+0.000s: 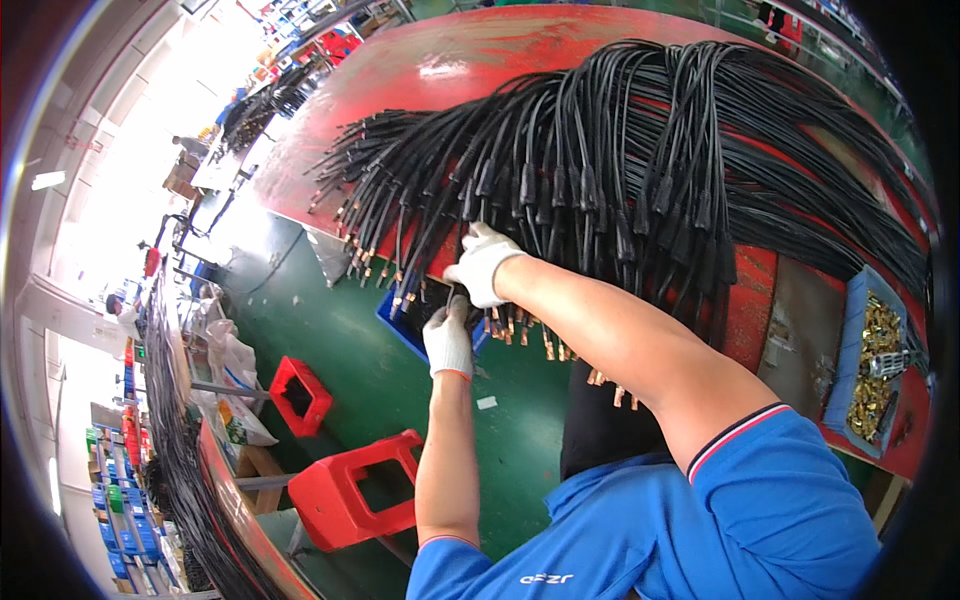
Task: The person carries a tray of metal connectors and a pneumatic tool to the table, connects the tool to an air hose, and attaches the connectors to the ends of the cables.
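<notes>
Many black cables [560, 130] with black sleeves and bare copper-coloured ends lie in a thick bundle, hanging over the near edge of the red table [480, 45]. My right hand [487, 265], in a white glove, is closed at the hanging cables, its fingers curled around a black cable. Just below and to its left, my left hand [449, 340] wears a white glove with greyish fingertips. Its fingers are pressed together and point up toward the cables; what lies between them is hidden. Beneath both hands is a blue bin [402, 335], partly covered.
At the right, a blue-grey tray [848, 360] of brass-coloured fittings [872, 335] stands on the table. A red stool [345, 500] and a smaller red stool [300, 395] are on the green floor at left. Another bench [225, 490] there carries more black cables [175, 430].
</notes>
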The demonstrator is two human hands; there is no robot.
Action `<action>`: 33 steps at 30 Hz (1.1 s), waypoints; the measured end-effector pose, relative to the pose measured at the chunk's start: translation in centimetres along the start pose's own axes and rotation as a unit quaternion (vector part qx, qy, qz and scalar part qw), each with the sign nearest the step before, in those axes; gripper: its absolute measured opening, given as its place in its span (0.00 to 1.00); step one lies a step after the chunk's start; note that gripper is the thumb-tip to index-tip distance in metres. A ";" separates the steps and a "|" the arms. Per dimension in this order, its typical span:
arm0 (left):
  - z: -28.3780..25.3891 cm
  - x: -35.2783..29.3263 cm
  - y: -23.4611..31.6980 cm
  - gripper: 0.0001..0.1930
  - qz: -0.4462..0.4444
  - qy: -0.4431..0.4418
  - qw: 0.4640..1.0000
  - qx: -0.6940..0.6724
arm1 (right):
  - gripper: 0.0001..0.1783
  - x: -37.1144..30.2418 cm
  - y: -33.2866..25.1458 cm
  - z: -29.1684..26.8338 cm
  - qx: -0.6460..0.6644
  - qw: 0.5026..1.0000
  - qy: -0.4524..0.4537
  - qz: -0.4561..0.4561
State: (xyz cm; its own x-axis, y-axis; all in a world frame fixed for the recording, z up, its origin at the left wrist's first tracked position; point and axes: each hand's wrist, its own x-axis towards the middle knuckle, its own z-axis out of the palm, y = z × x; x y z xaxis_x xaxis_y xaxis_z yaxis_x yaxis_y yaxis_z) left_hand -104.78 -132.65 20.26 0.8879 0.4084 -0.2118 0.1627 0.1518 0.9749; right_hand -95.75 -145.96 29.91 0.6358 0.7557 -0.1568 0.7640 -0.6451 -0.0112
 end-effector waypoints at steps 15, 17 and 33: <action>-2.6 -12.6 -0.8 0.20 -0.005 0.011 0.982 0.190 | 0.26 -1.0 1.4 1.1 0.055 0.996 0.064 -0.018; -6.9 -14.0 -2.4 0.15 -0.153 0.066 0.985 -0.054 | 0.26 -1.3 1.3 -0.1 0.022 0.999 0.034 -0.025; -1.6 -3.6 4.0 0.29 0.134 0.044 0.907 0.398 | 0.27 -1.9 0.0 1.6 0.025 0.996 0.089 -0.009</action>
State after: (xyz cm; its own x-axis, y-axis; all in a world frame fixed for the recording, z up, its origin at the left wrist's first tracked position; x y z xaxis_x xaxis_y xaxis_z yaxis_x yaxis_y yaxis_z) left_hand -108.03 -132.04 24.77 0.9094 0.4101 0.0696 0.2359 -0.6463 0.7257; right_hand -97.13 -147.55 28.57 0.6341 0.7730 0.0214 0.7725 -0.6320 -0.0619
